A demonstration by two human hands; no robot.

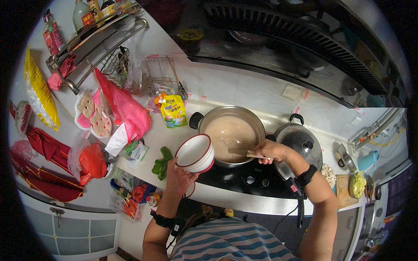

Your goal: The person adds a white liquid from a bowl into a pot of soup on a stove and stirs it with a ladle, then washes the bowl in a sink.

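My left hand [181, 179] grips a white bowl [196, 151] with a dark red rim, tilted beside the near left side of a steel pot [243, 111]. The pot stands on a black gas hob [228, 178] and holds a cloudy beige liquid [225, 130]. Over the pot's right rim, my right hand [272, 150] is closed around the pale flat handle [253, 154] of a utensil. Its far end dips into the liquid, so its shape is hidden.
A lidded pan [302, 140] sits right of the pot. Green vegetables [162, 163] and a yellow pouch [173, 111] lie to the left. A cutting board [344, 194] and chopped pale green vegetable [358, 184] are far right. A black range hood [277, 55] hangs above.
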